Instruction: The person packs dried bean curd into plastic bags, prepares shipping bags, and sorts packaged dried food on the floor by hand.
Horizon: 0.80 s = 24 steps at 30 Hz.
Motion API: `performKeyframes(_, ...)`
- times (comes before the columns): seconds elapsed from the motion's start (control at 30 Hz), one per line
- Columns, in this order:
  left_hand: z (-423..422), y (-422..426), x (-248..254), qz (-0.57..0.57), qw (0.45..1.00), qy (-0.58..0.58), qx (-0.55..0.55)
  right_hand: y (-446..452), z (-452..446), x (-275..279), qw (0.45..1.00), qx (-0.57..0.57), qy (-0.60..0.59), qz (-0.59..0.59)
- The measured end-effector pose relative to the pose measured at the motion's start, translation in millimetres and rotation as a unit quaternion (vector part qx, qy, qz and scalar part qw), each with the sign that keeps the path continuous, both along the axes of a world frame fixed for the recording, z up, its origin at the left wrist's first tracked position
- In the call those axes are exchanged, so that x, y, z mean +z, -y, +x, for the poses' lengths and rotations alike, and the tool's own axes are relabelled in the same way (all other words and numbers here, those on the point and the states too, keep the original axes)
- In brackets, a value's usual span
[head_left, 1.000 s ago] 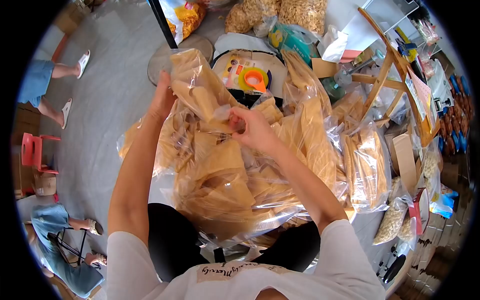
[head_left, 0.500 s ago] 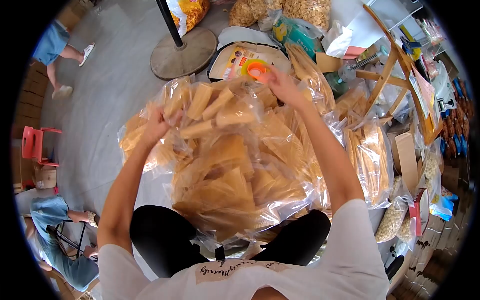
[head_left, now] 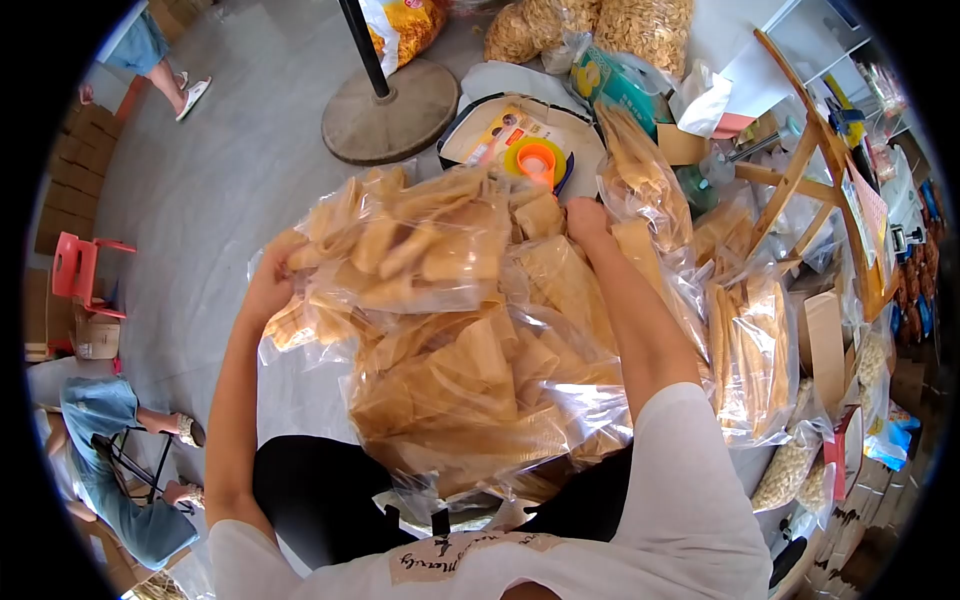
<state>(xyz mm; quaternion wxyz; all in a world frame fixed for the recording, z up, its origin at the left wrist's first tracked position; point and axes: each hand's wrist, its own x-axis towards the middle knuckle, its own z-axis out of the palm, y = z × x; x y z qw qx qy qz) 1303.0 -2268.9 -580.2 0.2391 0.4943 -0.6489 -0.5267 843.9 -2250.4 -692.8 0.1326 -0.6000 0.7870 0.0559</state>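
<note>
My left hand [head_left: 274,278] is closed on the left edge of a clear plastic bag [head_left: 400,235] packed with tan dried sheets, some rolled up. This bag is raised over a larger clear bag [head_left: 450,375] of similar sheets, in front of my knees. My right hand [head_left: 588,220] is closed, knuckles up, at the far right side of the pile, beside a tan roll [head_left: 540,217]. What its fingers hold is hidden. Just beyond it, a roll of yellow tape [head_left: 537,160] with an orange ring inside lies on an open fabric case [head_left: 580,130].
More bagged sheets [head_left: 750,350] stand at the right, near a wooden frame [head_left: 825,170]. A round pole base [head_left: 390,110] is on the floor ahead. A red chair [head_left: 80,275] is at the left; two other people are partly visible on that side.
My right hand has left the tape roll and come down towards me to the pile. My left hand has moved left and lower, and the upper bag looks more spread out.
</note>
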Motion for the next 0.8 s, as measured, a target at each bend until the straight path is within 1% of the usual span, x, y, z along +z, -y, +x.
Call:
performKeyframes(0.07, 10.3, 1.8, -2.6, -0.018, 0.999, 0.019, -0.020, -1.1, 1.5, 0.1, 0.997, 0.059, -0.045, -0.012)
performKeyframes(0.1, 14.3, 2.2, -4.2, -0.038, 0.998, 0.036, -0.039, -5.0, -1.8, -2.8, 0.997, 0.058, -0.047, -0.012)
performKeyframes(0.13, 20.5, 2.9, -8.3, -0.040, 0.998, 0.033, -0.038, -10.1, -5.3, -4.8, 0.982, 0.108, -0.017, -0.151)
performKeyframes(0.17, 28.2, 2.3, -14.4, -0.012, 0.999, 0.037, -0.021, -12.3, -7.9, -7.0, 0.945, 0.157, 0.015, -0.286)
performKeyframes(0.2, 33.8, -0.3, -19.1, 0.018, 0.999, 0.042, -0.004, -12.5, -8.0, -0.5, 0.945, 0.158, 0.016, -0.285)
performKeyframes(0.27, 38.8, -6.9, -21.9, 0.035, 0.999, 0.031, 0.017, -9.3, -5.8, 31.8, 0.947, 0.139, 0.090, -0.274)
performKeyframes(0.3, 40.8, -10.6, -24.3, 0.052, 0.998, 0.020, 0.035, -7.6, -4.8, 46.5, 0.947, 0.141, 0.091, -0.273)
performKeyframes(0.37, 52.6, -14.1, -37.7, 0.054, 0.997, 0.031, 0.054, -4.2, -4.7, 75.5, 0.916, 0.208, 0.084, -0.334)
performKeyframes(0.4, 58.9, -15.8, -44.3, 0.055, 0.995, 0.043, 0.070, -2.5, -5.7, 87.0, 0.916, 0.209, 0.085, -0.332)
performKeyframes(0.43, 62.7, -17.6, -47.0, 0.056, 0.995, 0.043, 0.073, 0.5, -7.1, 97.5, 0.909, 0.248, 0.077, -0.325)
performKeyframes(0.47, 67.3, -17.5, -48.9, 0.066, 0.990, 0.063, 0.108, 2.9, -7.4, 107.8, 0.901, 0.288, 0.069, -0.319)
performKeyframes(0.5, 72.6, -18.0, -50.6, 0.077, 0.983, 0.084, 0.143, 0.5, -6.9, 116.8, 0.899, 0.290, 0.072, -0.319)
performKeyframes(0.53, 78.4, -19.1, -53.3, 0.078, 0.982, 0.086, 0.148, -4.8, -5.8, 125.4, 0.894, 0.306, 0.057, -0.323)
performKeyframes(0.57, 83.9, -19.7, -56.4, 0.095, 0.974, 0.085, 0.188, -9.9, -5.1, 134.4, 0.887, 0.323, 0.042, -0.328)
performKeyframes(0.6, 88.4, -20.5, -58.8, 0.114, 0.964, 0.084, 0.226, -18.5, -4.0, 147.4, 0.886, 0.326, 0.045, -0.327)
performKeyframes(0.63, 91.3, -22.1, -60.2, 0.117, 0.963, 0.085, 0.228, -31.5, -3.5, 161.4, 0.895, 0.312, 0.030, -0.319)
performKeyframes(0.67, 93.2, -23.2, -62.0, 0.132, 0.951, 0.112, 0.256, -44.3, -4.4, 169.9, 0.902, 0.299, 0.014, -0.311)
performKeyframes(0.7, 94.5, -23.3, -64.3, 0.145, 0.938, 0.137, 0.283, -57.5, -8.0, 173.3, 0.907, 0.290, -0.013, -0.306)
performKeyframes(0.73, 96.0, -22.9, -67.3, 0.146, 0.938, 0.134, 0.284, -71.7, -11.5, 176.9, 0.910, 0.281, -0.042, -0.301)
performKeyframes(0.77, 98.3, -21.5, -70.5, 0.146, 0.926, 0.137, 0.320, -85.8, -13.0, 181.1, 0.910, 0.282, -0.044, -0.300)
performKeyframes(0.8, 102.2, -19.3, -75.1, 0.145, 0.913, 0.141, 0.355, -101.1, -13.6, 185.2, 0.919, 0.252, -0.043, -0.299)
